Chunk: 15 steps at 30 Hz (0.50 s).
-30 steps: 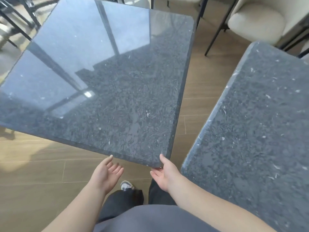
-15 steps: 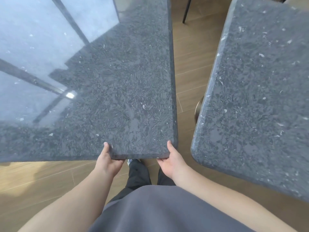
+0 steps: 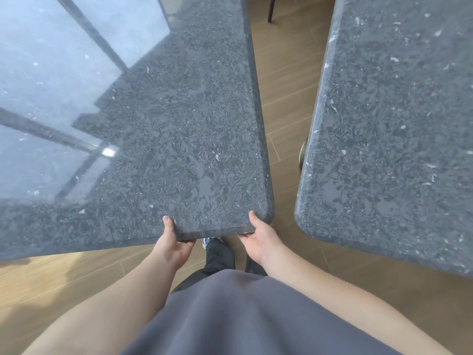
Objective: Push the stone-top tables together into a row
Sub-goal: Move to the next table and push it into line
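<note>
It looks like a cafe or restaurant dining room: two same stone-top tables (image 3: 179, 124) stand on wood-plank floor (image 3: 281, 80).

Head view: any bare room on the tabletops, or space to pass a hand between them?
Both tops are bare: the left table past the left hand and right hand gripping its near edge, and the right table. The floor gap between them is open, narrowing nearer the person.

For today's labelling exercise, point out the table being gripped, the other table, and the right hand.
Gripped table (image 3: 194, 149): head view, middle of its stone top.
Other table (image 3: 389, 139): head view, middle of its stone top.
Right hand (image 3: 259, 239): head view, palm at the near edge.
</note>
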{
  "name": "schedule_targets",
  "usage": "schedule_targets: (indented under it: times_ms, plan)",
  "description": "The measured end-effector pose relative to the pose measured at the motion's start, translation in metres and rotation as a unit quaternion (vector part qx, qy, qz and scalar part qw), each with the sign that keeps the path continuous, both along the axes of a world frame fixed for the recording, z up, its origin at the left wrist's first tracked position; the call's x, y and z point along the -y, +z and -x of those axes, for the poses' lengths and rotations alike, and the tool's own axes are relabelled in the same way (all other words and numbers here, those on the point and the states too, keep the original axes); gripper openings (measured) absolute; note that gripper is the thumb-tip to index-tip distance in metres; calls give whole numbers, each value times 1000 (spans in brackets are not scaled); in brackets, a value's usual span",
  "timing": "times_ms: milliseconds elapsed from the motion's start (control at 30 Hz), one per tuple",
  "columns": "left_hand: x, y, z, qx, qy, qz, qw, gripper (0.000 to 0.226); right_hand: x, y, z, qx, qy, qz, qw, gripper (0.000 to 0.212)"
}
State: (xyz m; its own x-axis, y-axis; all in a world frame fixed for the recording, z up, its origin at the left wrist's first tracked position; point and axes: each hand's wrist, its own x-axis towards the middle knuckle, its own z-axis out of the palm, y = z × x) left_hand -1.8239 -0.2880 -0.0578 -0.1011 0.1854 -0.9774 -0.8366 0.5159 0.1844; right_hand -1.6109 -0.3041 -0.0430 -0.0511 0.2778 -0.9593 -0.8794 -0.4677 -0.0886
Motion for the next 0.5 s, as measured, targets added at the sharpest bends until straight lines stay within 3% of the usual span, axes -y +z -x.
schedule_targets:
  times_ms: [167, 300, 500]
  plan:
    - [-5, -2, -10, -59, -8, 20, 998, 53, -1, -2, -6, -1, 29, 2, 1000, 35]
    - [-8, -1, -15, -78, -16, 29, 996, 53, -3, 1, -19, -37, 63, 1, 997, 18]
    - [-14, -5, -36, -87, -15, 36, 995, 53, -16, 2, -47, -44, 100, -4, 994, 18]
